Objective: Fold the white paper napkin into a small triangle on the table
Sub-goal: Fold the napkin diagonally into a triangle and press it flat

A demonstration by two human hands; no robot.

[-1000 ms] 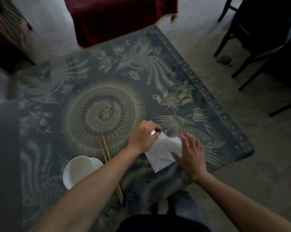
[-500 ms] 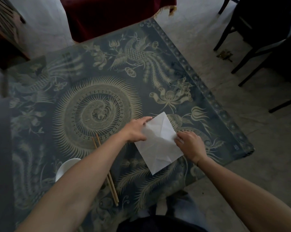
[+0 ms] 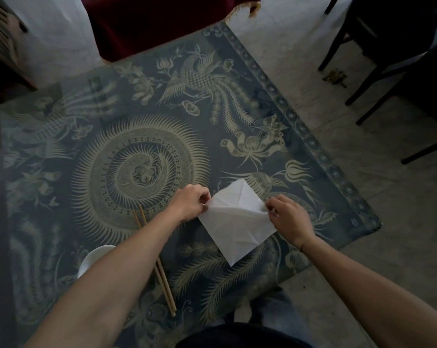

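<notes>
The white paper napkin (image 3: 235, 222) lies spread as a creased diamond on the patterned table (image 3: 147, 136), near its front right part. My left hand (image 3: 191, 204) pinches the napkin's left corner. My right hand (image 3: 291, 218) pinches its right corner. The far point of the napkin points away from me and the near point reaches towards the table's front edge. Crease lines cross the sheet.
A pair of wooden chopsticks (image 3: 157, 262) lies left of the napkin, under my left forearm. A white bowl (image 3: 92, 258) shows partly beside that forearm. Dark chairs (image 3: 388, 59) stand on the floor to the right, and a dark red cloth-covered piece (image 3: 157, 21) stands behind the table.
The napkin went from a bunched, partly folded shape to a spread diamond. My hands moved apart to its left and right corners and now pinch them.
</notes>
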